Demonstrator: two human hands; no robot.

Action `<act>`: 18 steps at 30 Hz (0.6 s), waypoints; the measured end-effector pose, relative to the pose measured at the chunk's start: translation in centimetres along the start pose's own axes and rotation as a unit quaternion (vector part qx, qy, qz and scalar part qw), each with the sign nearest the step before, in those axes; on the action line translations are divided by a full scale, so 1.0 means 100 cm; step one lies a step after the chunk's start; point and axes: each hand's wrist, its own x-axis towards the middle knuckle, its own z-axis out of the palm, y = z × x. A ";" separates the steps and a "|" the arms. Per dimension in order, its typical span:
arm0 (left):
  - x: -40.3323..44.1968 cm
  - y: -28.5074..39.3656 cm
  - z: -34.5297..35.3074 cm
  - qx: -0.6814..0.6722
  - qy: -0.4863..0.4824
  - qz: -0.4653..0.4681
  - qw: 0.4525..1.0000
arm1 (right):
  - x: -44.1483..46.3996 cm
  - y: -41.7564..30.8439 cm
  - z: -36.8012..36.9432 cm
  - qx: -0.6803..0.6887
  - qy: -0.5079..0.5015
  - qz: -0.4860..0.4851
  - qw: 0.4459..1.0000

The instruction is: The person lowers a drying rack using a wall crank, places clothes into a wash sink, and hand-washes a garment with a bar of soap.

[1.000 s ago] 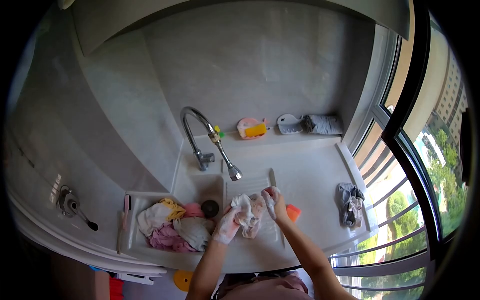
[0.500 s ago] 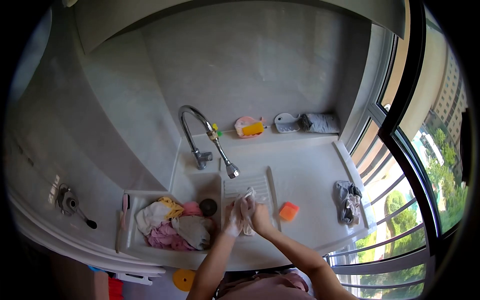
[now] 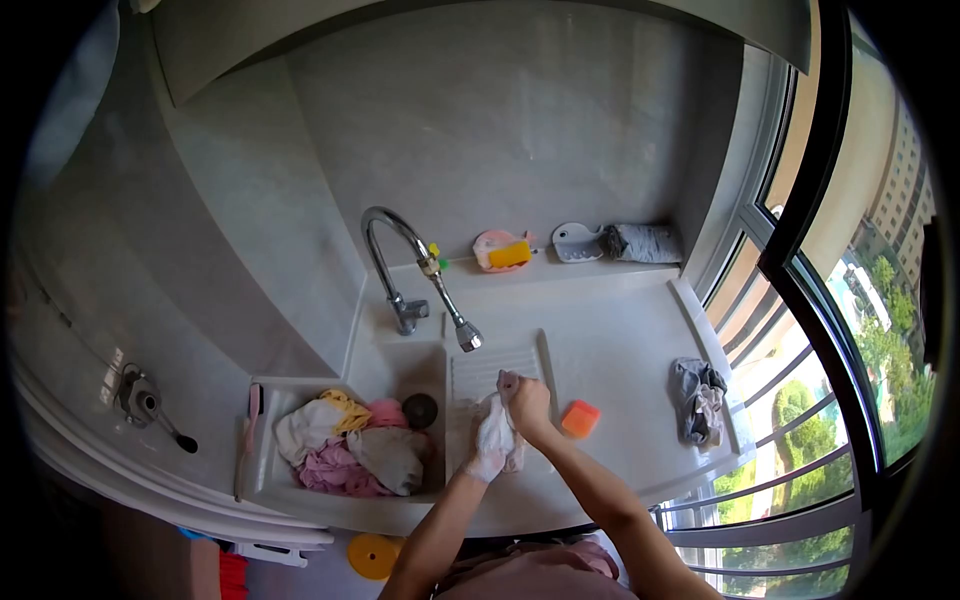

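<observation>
Over the ribbed washboard [image 3: 495,362] beside the basin, both hands grip a small pale, wet-looking cloth [image 3: 509,383]. My left hand [image 3: 487,455], whitened with suds, is closed around its lower part. Higher up and to the right, my right hand [image 3: 530,408] makes a fist on the cloth, with one end poking out above the fingers. The cloth's exact kind is hidden by the hands. To the right of my right hand lies an orange-red soap block [image 3: 580,419]. Above the washboard hangs the faucet's spray head [image 3: 468,336].
The left basin [image 3: 385,365] holds white, yellow, pink and grey laundry [image 3: 335,455] and a round black drain piece [image 3: 420,410]. A brush [image 3: 254,405] rests on its left rim. Dark clothes [image 3: 698,400] lie at the right; soap dishes [image 3: 577,243] and a rolled grey cloth [image 3: 642,243] stand behind.
My right hand has moved up the cloth and turned, now in a fist above my left. The left hand has shifted slightly right; the cloth is more bunched.
</observation>
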 end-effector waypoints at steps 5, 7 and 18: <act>0.012 -0.009 -0.029 0.185 -0.051 0.173 0.966 | -0.043 -0.008 0.021 -0.069 -0.004 -0.121 0.990; -0.007 0.015 0.007 -0.068 0.035 -0.033 0.997 | -0.018 0.007 0.019 -0.031 -0.015 -0.036 0.999; -0.004 0.001 -0.006 -0.083 -0.008 -0.034 0.996 | -0.012 -0.003 0.001 -0.014 0.003 -0.008 1.000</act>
